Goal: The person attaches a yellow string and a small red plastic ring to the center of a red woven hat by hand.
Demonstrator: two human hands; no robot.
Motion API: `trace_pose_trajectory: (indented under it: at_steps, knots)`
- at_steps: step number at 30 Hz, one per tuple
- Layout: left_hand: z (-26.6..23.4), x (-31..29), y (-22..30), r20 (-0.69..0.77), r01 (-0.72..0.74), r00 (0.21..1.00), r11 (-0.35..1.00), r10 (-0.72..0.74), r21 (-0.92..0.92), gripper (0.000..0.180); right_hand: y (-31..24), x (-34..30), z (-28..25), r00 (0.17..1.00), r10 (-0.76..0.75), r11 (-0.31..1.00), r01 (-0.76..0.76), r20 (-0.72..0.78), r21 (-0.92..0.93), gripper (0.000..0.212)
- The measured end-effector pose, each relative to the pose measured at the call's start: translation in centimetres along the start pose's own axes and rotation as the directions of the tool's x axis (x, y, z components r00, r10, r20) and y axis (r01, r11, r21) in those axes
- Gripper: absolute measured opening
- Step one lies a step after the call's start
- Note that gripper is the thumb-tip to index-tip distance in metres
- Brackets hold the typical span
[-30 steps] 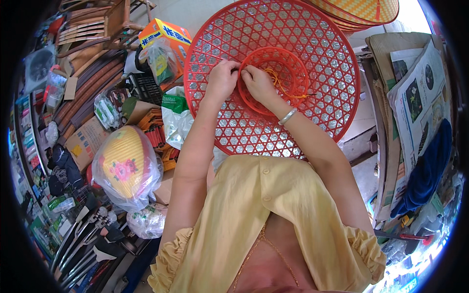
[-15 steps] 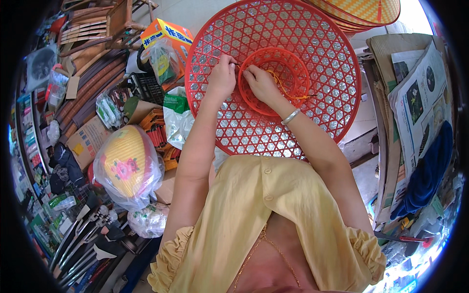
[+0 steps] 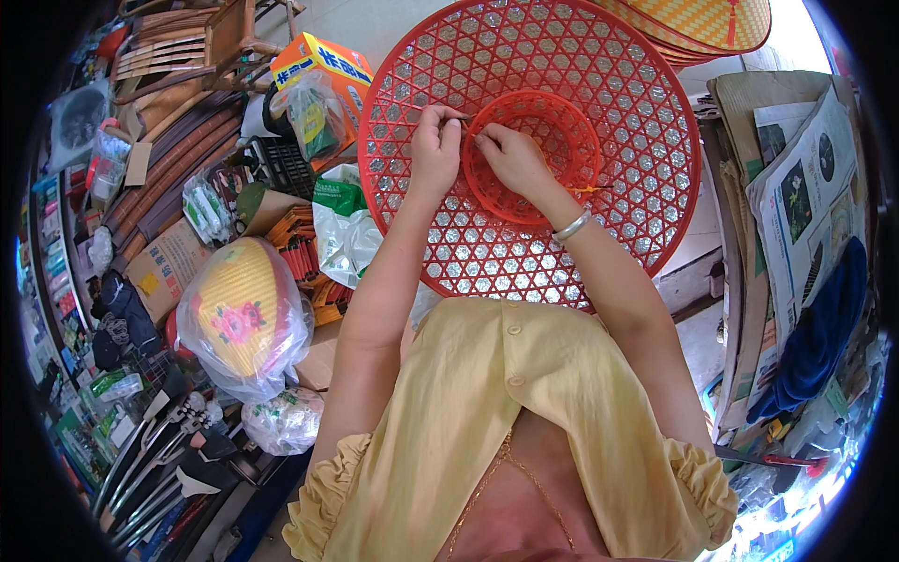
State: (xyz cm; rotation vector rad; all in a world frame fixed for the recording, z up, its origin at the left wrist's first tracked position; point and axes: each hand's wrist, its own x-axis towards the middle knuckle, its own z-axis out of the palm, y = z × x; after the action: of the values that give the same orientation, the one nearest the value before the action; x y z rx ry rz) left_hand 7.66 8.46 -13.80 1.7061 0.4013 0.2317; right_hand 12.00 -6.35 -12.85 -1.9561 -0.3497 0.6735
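1. Far left, the clutter — a yellow hat in a clear plastic bag (image 3: pixel 239 314), a white and green plastic bag (image 3: pixel 342 225) and an orange carton (image 3: pixel 323 70) — sits just beside the left elbow. A wide swing of that arm would likely knock the bags or the carton over.

2. The left hand (image 3: pixel 435 150) is pinched shut on a thin strand (image 3: pixel 465 118) at the upper left rim of the inner ring (image 3: pixel 534 155). That strand looks slight; a hard tug could snap it or pull it out of the lattice.

3. The right hand (image 3: pixel 510 161) lies on the ring with its fingertips closed close to the same spot — whether they grip the strand or only press the rim I cannot tell. If that hand lifts, the ring may shift off centre.

4. The big red lattice hat (image 3: pixel 599 253) lies crown down, open side up, before the person's chest, with the ring in its middle. It looks springy, so heavy pressure could tilt it.

5. Right, a stack of cardboard and papers (image 3: pixel 796 187) stands near the brim; a sliding hat could nudge it.
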Motion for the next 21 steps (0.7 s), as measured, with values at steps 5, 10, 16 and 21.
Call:
trace_pose_trajectory:
  at_steps: [5, 10, 16, 21]
  knots:
    - [0.5, -0.1, 0.3, -0.010, -0.069, 0.997, 0.996, 0.070, 0.063, 0.009, 0.1, -0.1, -0.4, 1.000, 0.000, 1.000, 0.000, 0.001, -0.022, 0.027]
    - [0.9, -0.4, 1.7, 0.030, -0.088, 0.996, 0.996, 0.089, -0.015, 0.009, -0.2, -0.3, -1.1, 1.000, 0.003, 0.999, -0.002, 0.024, -0.035, 0.028]
    - [0.9, -0.1, 2.0, 0.106, 0.011, 0.994, 0.992, 0.002, -0.128, 0.013, -1.1, -0.8, -2.5, 0.999, -0.049, 0.999, 0.049, 0.002, 0.023, 0.027]
    - [0.7, -0.4, 2.9, 0.131, 0.026, 0.991, 0.992, -0.042, 0.124, 0.012, -2.6, -1.3, -4.0, 0.992, -0.124, 0.992, 0.125, 0.023, -0.014, 0.024]
